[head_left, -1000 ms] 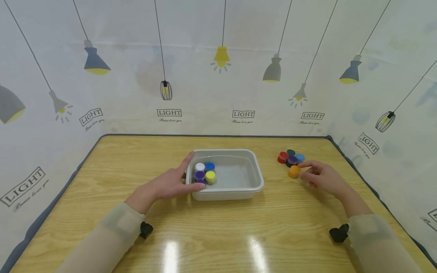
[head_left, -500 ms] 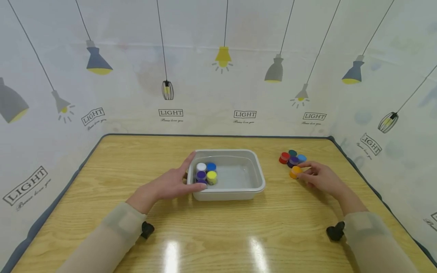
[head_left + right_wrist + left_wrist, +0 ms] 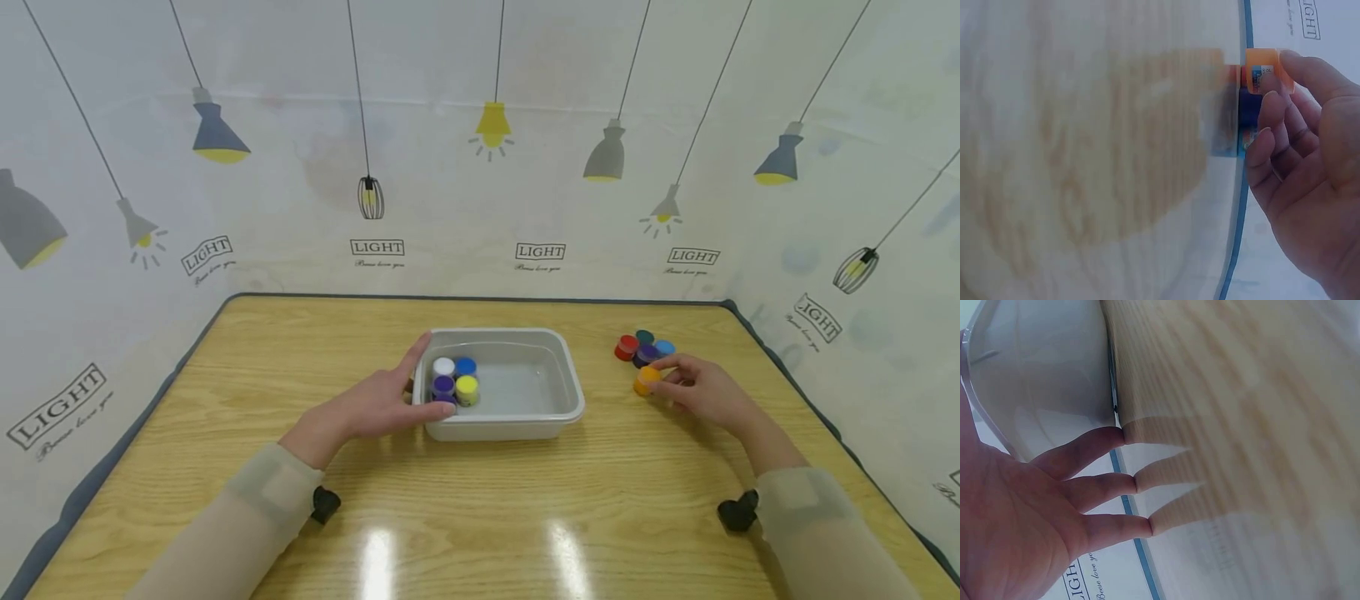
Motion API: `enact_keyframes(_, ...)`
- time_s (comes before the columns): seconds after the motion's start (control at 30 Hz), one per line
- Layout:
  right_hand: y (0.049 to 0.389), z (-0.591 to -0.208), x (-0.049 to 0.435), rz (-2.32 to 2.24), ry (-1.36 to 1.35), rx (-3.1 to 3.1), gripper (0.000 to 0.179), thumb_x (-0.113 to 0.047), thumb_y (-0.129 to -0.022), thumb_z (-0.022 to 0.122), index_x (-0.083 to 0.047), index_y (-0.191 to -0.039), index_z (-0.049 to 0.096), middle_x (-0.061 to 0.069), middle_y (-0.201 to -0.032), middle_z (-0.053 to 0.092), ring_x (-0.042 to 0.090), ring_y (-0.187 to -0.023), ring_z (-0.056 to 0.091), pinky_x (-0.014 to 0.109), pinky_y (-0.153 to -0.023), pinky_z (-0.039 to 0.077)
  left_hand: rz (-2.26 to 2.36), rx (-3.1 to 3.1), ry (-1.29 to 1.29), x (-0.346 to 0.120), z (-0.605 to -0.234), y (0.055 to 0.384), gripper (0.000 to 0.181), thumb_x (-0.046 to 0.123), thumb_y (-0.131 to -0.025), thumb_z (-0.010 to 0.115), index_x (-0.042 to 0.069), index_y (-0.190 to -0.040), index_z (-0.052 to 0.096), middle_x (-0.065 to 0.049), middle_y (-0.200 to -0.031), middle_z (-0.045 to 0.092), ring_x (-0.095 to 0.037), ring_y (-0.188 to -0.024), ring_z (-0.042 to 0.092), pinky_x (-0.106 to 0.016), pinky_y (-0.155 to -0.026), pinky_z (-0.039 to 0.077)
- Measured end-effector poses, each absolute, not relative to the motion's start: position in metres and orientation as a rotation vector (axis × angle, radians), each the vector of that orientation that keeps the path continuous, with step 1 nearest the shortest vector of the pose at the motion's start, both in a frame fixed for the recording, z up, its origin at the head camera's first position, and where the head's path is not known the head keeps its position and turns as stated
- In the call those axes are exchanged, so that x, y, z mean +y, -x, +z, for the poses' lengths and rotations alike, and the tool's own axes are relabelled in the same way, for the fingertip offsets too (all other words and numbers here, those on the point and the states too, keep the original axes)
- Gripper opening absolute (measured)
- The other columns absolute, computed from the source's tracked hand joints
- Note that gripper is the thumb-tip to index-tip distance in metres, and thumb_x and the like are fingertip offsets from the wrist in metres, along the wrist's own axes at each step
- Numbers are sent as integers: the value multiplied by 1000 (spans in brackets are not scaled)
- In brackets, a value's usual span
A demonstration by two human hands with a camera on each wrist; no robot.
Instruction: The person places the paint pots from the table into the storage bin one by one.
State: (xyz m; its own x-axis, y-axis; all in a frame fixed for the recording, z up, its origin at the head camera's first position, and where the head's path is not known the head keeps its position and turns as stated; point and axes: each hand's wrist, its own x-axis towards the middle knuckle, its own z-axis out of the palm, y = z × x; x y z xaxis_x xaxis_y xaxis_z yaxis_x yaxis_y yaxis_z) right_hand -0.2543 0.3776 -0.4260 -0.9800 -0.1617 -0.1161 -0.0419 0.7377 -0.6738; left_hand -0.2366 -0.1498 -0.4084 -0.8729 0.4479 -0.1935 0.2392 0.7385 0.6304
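Note:
My left hand (image 3: 371, 404) braces the left end of a white plastic basin (image 3: 531, 417), its thumb over the near corner and index finger at the far corner. In the left wrist view, the other fingers (image 3: 1107, 484) stretch straight down beside the basin, tips meeting the tabletop. Inside at the left sit small paint pots: white (image 3: 443, 367), blue (image 3: 466, 367), yellow (image 3: 467, 390) and purple (image 3: 443, 386); another purple one is partly under the thumb. My right hand (image 3: 708, 396) pinches an orange paint pot (image 3: 647, 382) between thumb and fingers. In the right wrist view, that pot (image 3: 1261, 70) appears slightly off the table.
Behind the orange pot cluster red (image 3: 627, 347), dark green (image 3: 644, 337), light blue (image 3: 664, 347) and purple (image 3: 646, 356) paint pots. A wooden table (image 3: 480, 508) carries everything. A cloth backdrop (image 3: 450, 200) printed with lamps encloses the back and sides.
The right fingers have closed further round the orange pot, and it has moved slightly left and nearer, away from the cluster. The left hand and basin hold their place.

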Motion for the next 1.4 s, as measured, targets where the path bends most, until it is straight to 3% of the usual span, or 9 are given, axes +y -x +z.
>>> enact_keyframes(0.2,251,-415,364,-1114,278,2772,50,-38,-108,73,-6,-145,63,15,-111,74,27,-76,64,34,-64,55,890,2607,-531,-150,-410,237,124,83,-93,66,37,-176,-14,-25,-162,56,-43,-146,59,-65,-124,42)
enact_keyframes(0.4,246,-393,341,-1171,343,2767,44,-36,-107,74,-9,-140,65,12,-111,71,21,-81,64,33,-71,58,892,2606,-523,-151,-409,236,124,82,-93,66,37,-176,-14,-25,-162,56,-43,-147,59,-65,-124,42)
enact_keyframes(0.77,235,-363,292,-1234,504,2772,37,-30,-104,79,-13,-135,70,7,-104,72,18,-79,65,30,-68,57,891,2605,-528,-151,-409,236,124,82,-93,66,37,-176,-14,-25,-162,56,-43,-147,59,-65,-124,42)
enact_keyframes(1.1,234,-357,253,-1289,704,2639,32,-16,-103,79,-8,-134,70,8,-98,70,25,-72,62,28,-63,52,887,2602,-531,-150,-410,238,124,83,-93,66,37,-176,-14,-25,-161,57,-43,-145,60,-65,-123,43)
enact_keyframes(1.4,238,-363,215,-1264,782,2553,33,-15,-102,80,-9,-133,70,6,-99,70,18,-73,60,26,-64,52,890,2602,-533,-150,-411,239,124,83,-93,66,37,-176,-14,-24,-161,58,-43,-145,60,-65,-123,43)
